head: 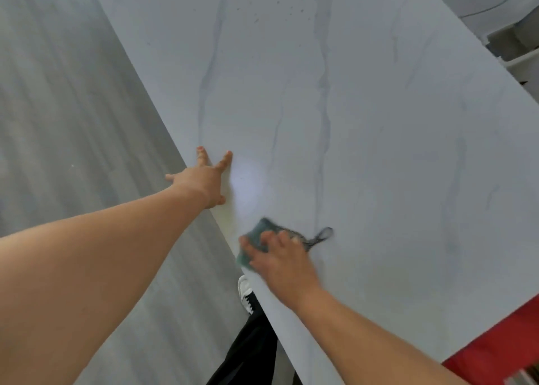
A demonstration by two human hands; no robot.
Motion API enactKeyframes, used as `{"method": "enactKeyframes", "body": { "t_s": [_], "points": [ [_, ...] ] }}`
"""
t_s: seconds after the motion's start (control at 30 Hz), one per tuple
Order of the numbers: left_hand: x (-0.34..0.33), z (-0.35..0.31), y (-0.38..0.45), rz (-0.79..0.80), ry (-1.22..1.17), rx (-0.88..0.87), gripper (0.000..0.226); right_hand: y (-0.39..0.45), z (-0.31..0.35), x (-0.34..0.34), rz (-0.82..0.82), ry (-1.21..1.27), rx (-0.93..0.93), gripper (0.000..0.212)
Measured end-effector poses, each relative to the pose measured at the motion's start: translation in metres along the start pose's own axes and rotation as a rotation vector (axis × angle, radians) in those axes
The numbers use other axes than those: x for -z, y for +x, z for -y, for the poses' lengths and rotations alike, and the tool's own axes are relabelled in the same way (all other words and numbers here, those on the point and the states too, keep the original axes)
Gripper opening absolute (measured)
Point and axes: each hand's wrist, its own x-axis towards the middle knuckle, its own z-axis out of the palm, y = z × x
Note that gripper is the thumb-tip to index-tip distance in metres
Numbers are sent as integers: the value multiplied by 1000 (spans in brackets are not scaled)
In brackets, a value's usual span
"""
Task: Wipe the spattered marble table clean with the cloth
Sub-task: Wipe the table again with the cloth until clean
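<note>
Near the table's (364, 151) front edge, the right hand (281, 260) presses flat-fingered on the cloth (256, 234), soft, light, best pinned under the palm, while the left hand (204, 177) rests spread open on the marble

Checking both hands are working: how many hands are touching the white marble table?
2. The left hand rests with fingers spread at the white marble table's near-left edge. The right hand presses the blurred green cloth onto the table, nearer the person.

table (379, 151) bare ahead | left hand (201, 177) planted at edge
</note>
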Motion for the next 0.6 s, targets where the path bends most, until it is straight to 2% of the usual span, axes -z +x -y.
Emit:
{"method": "enactKeyframes", "body": {
  "t_s": [0.03, 0.1, 0.13, 0.17, 0.23, 0.27, 0.3, 0.33, 0.37, 0.43, 0.47, 0.5, 0.53, 0.57, 0.6],
  "points": [
    [-1, 0, 0, 5, 2, -1, 107, 2, -5, -8, 47, -39, 216, 48],
    [-1, -1, 2, 3, 10, -10, 108, 27, -45, 0, -21, -12, 278, 41],
    [-1, 0, 5, 1, 17, -15, 109, 45, -65, 17, -95, 33, 139, 33],
    [-2, 3, 7, 0, 13, -18, 109, 63, -89, 29, -141, 119, -145, 33],
    [-1, -2, 6, -6, 8, -36, 109, 82, -132, 51, -378, 149, -757, 38],
    [-3, 1, 7, -2, 12, -34, 109, 88, -133, 46, -432, 62, -924, 42],
    [-4, 1, 7, 0, 16, -36, 109, 88, -119, 38, -463, -8, -993, 45],
    [-5, 0, 7, 0, 24, -40, 110, 83, -91, 30, -423, -13, -935, 45],
    [-3, 0, 10, -8, 33, -52, 110, 72, -55, 18, -319, 24, -771, 42],
    [-4, 2, 10, -8, 40, -56, 110, 38, 12, -8, -80, -42, -164, 44],
    [-4, 2, 9, -6, 43, -50, 111, 29, 23, -18, -21, -79, 52, 47],
    [-4, 0, 9, -8, 47, -49, 111, 34, 11, -18, -17, -62, 187, 47],
    [-4, 0, 10, -15, 51, -52, 111, 47, -12, -16, -55, -43, 244, 45],
    [-4, -1, 12, -22, 56, -54, 111, 64, -39, -12, -118, -41, 203, 42],
    [-4, -1, 13, -27, 56, -55, 111, 82, -70, -3, -198, -53, 57, 40]
  ]
}}
